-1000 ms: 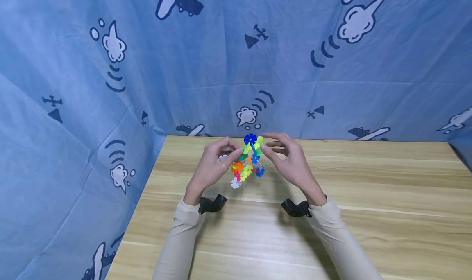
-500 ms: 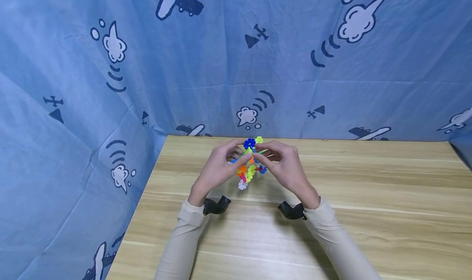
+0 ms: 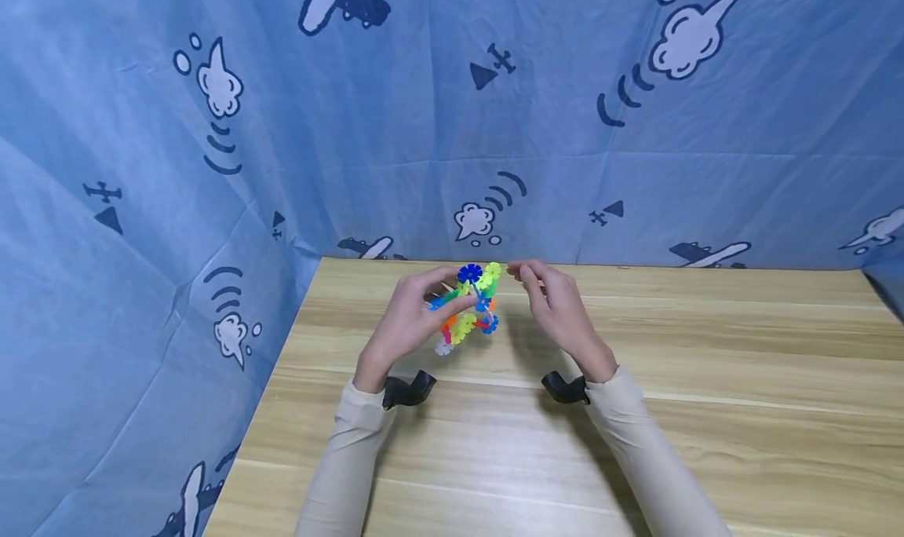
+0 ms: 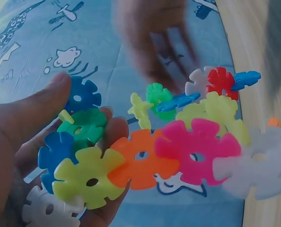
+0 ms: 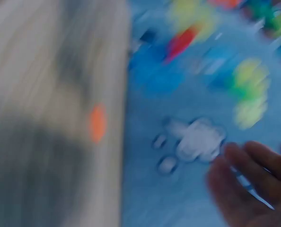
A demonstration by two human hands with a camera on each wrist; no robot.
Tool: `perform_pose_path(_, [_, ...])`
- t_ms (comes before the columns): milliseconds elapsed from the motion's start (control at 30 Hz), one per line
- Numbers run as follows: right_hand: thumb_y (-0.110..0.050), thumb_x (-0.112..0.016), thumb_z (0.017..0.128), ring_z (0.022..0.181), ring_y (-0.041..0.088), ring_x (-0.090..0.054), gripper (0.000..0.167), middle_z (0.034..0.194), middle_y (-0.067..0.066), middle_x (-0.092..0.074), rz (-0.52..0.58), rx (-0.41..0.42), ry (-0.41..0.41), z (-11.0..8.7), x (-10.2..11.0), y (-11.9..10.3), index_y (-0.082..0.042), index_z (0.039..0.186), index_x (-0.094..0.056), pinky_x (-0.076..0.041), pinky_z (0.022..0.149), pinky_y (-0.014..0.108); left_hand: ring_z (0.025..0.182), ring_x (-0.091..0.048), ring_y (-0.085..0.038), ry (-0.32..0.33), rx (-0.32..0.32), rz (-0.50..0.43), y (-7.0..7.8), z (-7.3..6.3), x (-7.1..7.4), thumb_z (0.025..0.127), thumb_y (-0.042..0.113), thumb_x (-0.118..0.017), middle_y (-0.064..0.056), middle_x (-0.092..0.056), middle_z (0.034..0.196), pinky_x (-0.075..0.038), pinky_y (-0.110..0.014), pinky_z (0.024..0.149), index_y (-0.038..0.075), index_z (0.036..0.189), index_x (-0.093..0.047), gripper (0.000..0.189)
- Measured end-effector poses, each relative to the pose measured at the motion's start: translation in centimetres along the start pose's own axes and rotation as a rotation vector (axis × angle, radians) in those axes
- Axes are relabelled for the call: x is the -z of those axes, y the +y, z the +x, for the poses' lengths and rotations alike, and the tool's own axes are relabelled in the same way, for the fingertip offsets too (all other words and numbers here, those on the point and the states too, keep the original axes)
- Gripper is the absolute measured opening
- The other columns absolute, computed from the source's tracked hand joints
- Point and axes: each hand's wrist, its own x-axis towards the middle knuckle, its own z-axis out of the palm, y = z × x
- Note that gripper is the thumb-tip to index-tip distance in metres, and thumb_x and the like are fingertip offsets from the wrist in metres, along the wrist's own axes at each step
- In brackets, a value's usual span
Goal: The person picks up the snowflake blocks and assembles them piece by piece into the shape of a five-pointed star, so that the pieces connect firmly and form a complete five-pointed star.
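Observation:
My left hand [image 3: 404,315] grips a chain-like build of interlocking snowflake discs [image 3: 462,329], held up over the table. In the left wrist view the thumb lies against a blue disc [image 4: 82,93] and the fingers curl behind a green disc [image 4: 86,128]. A yellow, an orange, a pink disc [image 4: 197,136] and a white one run out to the right from there. My right hand [image 3: 561,311] is just right of the build, apart from it, with relaxed fingers and nothing between them. It is blurred in the left wrist view.
A small orange piece [image 5: 97,124] lies on the wooden table [image 3: 678,411]. Behind the table and along its left side hangs a blue curtain [image 3: 395,129] with a plane and cloud print. Black camera mounts [image 3: 410,389] are on both wrists.
Both hands came together at the build half a second ago. Since then the right hand has drawn back to the right, while the left has shifted slightly left with the build.

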Motion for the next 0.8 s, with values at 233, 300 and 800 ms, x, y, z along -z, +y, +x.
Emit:
perform_pose_path(233, [-0.006,-0.045,0.107,0.158,0.046,-0.024,0.052,0.165,0.023,-0.039,-0.269,-0.012,-0.478,-0.6,-1.6,3.2,0.001,0.158,-0.038,-0.023,0.129,0.062,0.106,-0.071,-0.017,0.016,-0.003,-0.002,-0.2,-0.2,0.8,0.097,0.035,-0.076,-0.001,-0.076,0.117,-0.062,-0.038,0.095,0.017,0.132,-0.071,0.04])
perform_pose_path(300, [-0.005,-0.05,0.104,0.159,0.047,-0.022,0.055,0.165,0.023,-0.039,-0.306,-0.009,-0.535,-0.8,-1.7,3.4,0.0,0.158,-0.04,-0.022,0.129,0.062,0.106,-0.072,-0.018,0.01,-0.008,-0.011,-0.2,-0.2,1.0,0.097,0.035,-0.075,-0.002,-0.076,0.119,-0.062,-0.038,0.095,0.016,0.132,-0.071,0.039])
perform_pose_path(800, [-0.017,-0.088,0.084,0.078,0.017,-0.055,0.025,0.089,0.008,-0.063,-0.324,0.036,-0.485,-0.6,-2.2,3.9,-0.005,0.098,-0.072,-0.049,0.072,0.029,0.108,-0.073,-0.023,-0.002,0.047,-0.007,-0.1,-0.2,1.5,0.098,0.032,-0.075,-0.004,-0.076,0.123,-0.061,-0.043,0.098,0.015,0.13,-0.071,0.037])
